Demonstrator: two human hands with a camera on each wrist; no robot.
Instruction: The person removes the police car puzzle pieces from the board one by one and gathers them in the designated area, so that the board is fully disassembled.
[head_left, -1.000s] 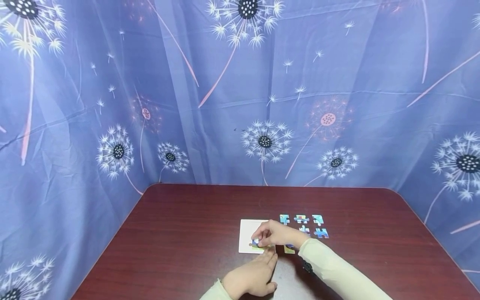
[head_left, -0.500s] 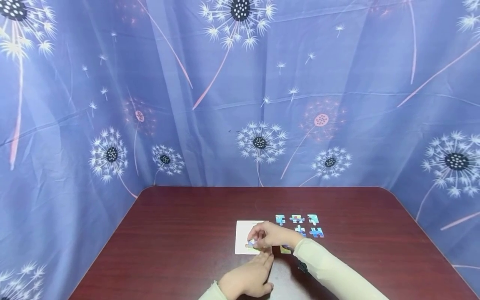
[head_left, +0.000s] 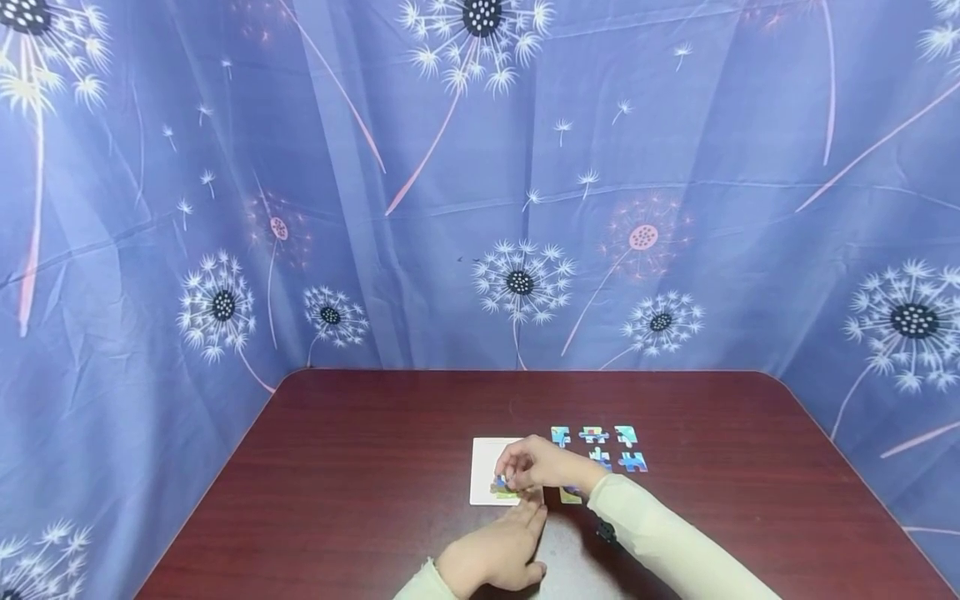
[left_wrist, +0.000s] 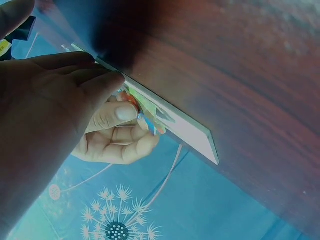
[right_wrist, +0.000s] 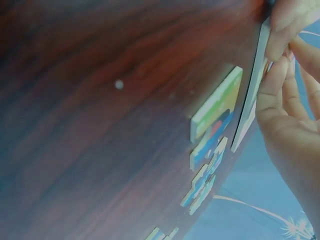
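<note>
A white square puzzle board [head_left: 483, 458] lies flat on the table in the head view. Over its near part, my right hand [head_left: 546, 463] pinches a small colourful puzzle piece [left_wrist: 151, 126] between thumb and fingers, low against the board. A yellow-green patch of puzzle [head_left: 504, 493] shows on the board beneath those fingertips; the fingers partly hide it. My left hand [head_left: 498, 550] lies with fingers extended at the board's near right corner, its fingertips touching that edge. In the right wrist view, the right hand's fingers hide the pinched piece.
Several loose puzzle pieces lie right of the board, such as a blue one [head_left: 633, 462] and one with a red patch [head_left: 594, 435]. A yellow-green piece [head_left: 572, 497] sits under the right forearm. Behind the dark red table [head_left: 360, 450] hangs a blue dandelion-print curtain [head_left: 435, 275].
The head view has shifted slightly, moving everything a little left in it. My right fingers have changed their pose slightly over the board. The left hand holds its place at the edge.
</note>
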